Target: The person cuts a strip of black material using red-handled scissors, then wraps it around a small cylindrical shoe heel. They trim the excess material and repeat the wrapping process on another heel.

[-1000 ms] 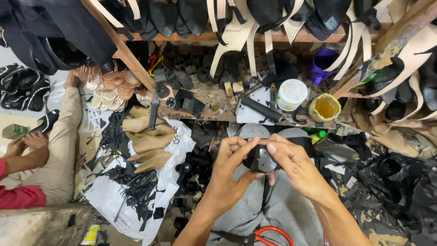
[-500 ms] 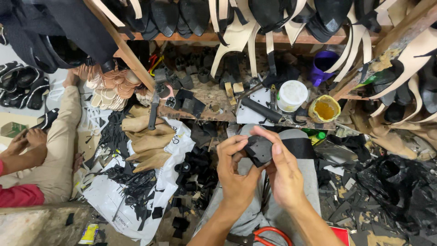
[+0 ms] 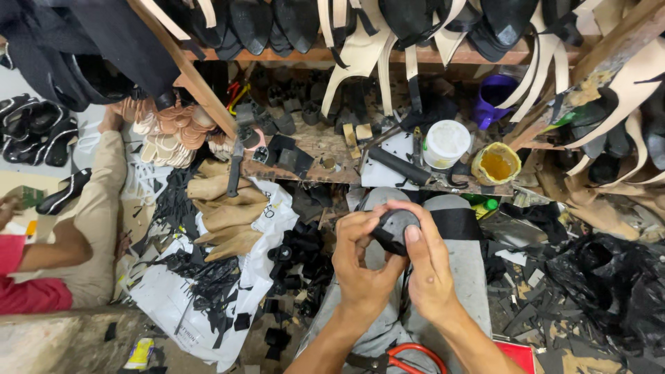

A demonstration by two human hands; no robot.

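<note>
A: The left hand (image 3: pixel 360 266) in the head view, what was it doing?

B: It was closed on a black piece (image 3: pixel 393 230), fingers curled over its left side. The right hand (image 3: pixel 428 266) held the same piece from the right, thumb pressed on its face.

A: Where was the piece?

B: Between both hands, above the person's lap in grey trousers (image 3: pixel 464 270), just in front of the table (image 3: pixel 315 149).

A: What stood on the table?

B: A white tub (image 3: pixel 447 143) beside a yellow pot (image 3: pixel 496 165) with amber liquid, and a black tube (image 3: pixel 400 166) lying just left of the tub. A purple cup (image 3: pixel 493 97) sat further back.

A: And above?

B: A shelf (image 3: pixel 312 54) carrying black soles and pale straps.

A: On the floor?

B: A white sheet (image 3: pixel 173 298) lay to the left, strewn with black scraps (image 3: pixel 208 273), with tan shoe lasts (image 3: pixel 225 215) stacked at its upper end. A black bag (image 3: pixel 616 277) lay on the right. Red-handled scissors (image 3: pixel 409 357) showed at the bottom edge, near the wrists.

A: Anyone else?

B: Another person sat at the far left, a tan trouser leg (image 3: pixel 97 208) stretched out and an arm (image 3: pixel 55 249) with a red sleeve resting near it.
</note>
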